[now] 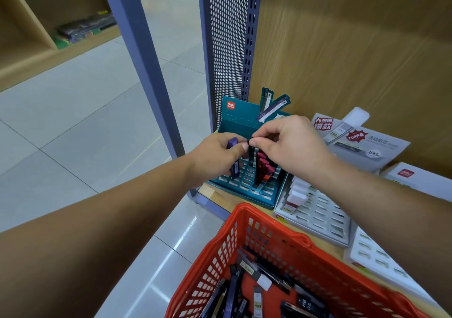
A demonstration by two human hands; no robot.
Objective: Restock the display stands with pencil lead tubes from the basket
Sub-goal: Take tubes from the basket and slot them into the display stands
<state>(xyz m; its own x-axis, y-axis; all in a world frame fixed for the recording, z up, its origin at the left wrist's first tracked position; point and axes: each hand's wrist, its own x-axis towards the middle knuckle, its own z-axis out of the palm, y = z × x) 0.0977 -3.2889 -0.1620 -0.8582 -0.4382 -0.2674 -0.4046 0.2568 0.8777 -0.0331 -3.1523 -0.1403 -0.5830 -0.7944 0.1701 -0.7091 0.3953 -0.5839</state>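
Nearest is a red basket [215, 264] sitting on the edge of a wooden shelf [208, 190]. Loose pencil lead tubes [234, 290] lie in a jumble in the bottom of it, most dark, one with a white cap.

Just beyond the basket, to the right, a white stand [318, 217] with rows of slots holds a few white tubes at its back left corner. A second white stand [374, 256] lies to its right.

Left of the white stand is a teal stand [244, 190] with a grid of slots. A short row of red tubes [264, 168] stands in it. Both hands meet above this stand. The left hand [215, 156] has its fingers curled round a purple tube [233, 163], held upright over the left side of the grid. The right hand [291, 146] pinches the top of a dark tube [251, 152] between thumb and forefinger; this tube stands at the back of the row of red ones.

Behind the hands rises the stand's teal back card [234, 119], with two more tubes [274, 107] sticking up behind it at a tilt. A grey printed card [362, 144] leans at the back of the white stand, and a white box [415, 178] sits further right.

Farther off are the wooden back wall [342, 48], a perforated metal panel [227, 36], the tiled floor [73, 122] and a distant shelf unit [36, 56] holding packets.
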